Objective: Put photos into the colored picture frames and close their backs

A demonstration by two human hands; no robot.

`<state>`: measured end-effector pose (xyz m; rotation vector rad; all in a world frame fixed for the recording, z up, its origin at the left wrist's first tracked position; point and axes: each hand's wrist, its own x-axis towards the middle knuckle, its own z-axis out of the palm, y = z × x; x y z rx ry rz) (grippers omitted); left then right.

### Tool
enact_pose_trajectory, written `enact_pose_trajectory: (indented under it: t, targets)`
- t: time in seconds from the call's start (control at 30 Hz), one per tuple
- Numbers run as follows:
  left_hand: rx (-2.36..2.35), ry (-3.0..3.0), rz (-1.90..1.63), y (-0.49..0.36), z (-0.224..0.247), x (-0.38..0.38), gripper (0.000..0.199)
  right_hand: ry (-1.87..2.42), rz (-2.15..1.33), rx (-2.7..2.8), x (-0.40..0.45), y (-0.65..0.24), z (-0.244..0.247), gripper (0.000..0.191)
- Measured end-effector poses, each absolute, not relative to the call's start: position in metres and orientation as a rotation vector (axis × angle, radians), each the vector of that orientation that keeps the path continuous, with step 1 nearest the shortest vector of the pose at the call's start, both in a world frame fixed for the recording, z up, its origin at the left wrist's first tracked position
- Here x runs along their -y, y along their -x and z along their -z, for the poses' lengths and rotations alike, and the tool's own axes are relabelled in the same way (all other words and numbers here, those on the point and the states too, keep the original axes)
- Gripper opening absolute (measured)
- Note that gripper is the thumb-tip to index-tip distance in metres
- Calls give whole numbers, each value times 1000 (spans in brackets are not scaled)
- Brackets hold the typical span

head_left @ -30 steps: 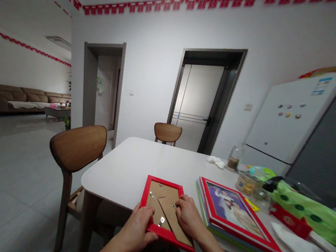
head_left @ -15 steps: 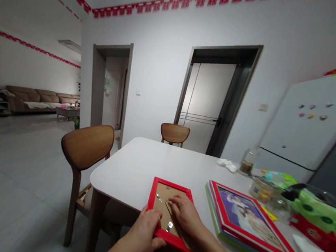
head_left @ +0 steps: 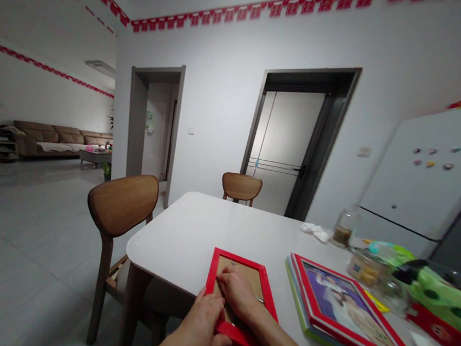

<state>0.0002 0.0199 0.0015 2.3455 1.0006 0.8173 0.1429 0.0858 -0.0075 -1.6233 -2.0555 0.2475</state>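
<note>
A red picture frame lies face down at the near edge of the white table, its brown backing board showing. Small metal clips sit on that board; one clip shows near the right side. My left hand is closed around the frame's lower left corner, with the thumb along the near edge. My right hand lies over the board with its fingers bent and pressed together near the left side. Whatever is under those fingertips is hidden.
To the right is a stack of picture frames, the top one red with a photo. Behind it stand a glass jar, a container, a green bag and crumpled tissue. A wooden chair is at the left.
My right hand has shifted left across the backing board, now covering clips that showed before. A clip on the right side has come into sight. My left hand keeps hold of the corner.
</note>
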Motion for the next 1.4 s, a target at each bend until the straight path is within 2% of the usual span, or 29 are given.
enact_pose_trajectory:
  t: [0.3,0.5,0.57,0.67,0.77,0.87,0.93,1.07,1.13,1.2,1.27,1.4]
  targets:
    - [-953,-2419,-760,2,14,-18,50,1973,-137,1704,-120,-178,11,15]
    - [-1015,-2496,-674,5,15,-18,60,1986,-168,1534,-129,-182,15,15]
    - [-1024,-2597,-628,0,20,-18,55,1924,-202,1505,-127,-184,11,19]
    - [-1024,-2736,-571,-17,33,-18,25,1791,-290,1477,-120,-190,2,23]
    - [-1003,-2727,-515,-33,36,-19,24,1675,-371,1437,-101,-207,-8,26]
    - [-948,-2622,-658,-31,15,-18,34,1608,-415,1300,-72,-225,-15,33]
    - [-939,-2450,-917,-26,-10,-19,40,1501,-542,1054,-50,-226,-17,35]
    - [-882,-1741,-1408,-39,-58,-16,22,1182,-1167,703,-14,-188,-16,37]
    - [-785,-1407,-1500,-56,-73,-12,25,965,-1423,685,-4,-163,-19,40]
    - [-648,-1226,-1532,-72,-83,-9,35,766,-1324,647,1,-152,-29,35]
    - [-496,-1159,-1544,-85,-91,-10,48,740,-1176,621,5,-166,-43,27]
    - [-391,-1095,-1372,-112,-95,-23,66,1051,-966,675,14,-252,-70,19]
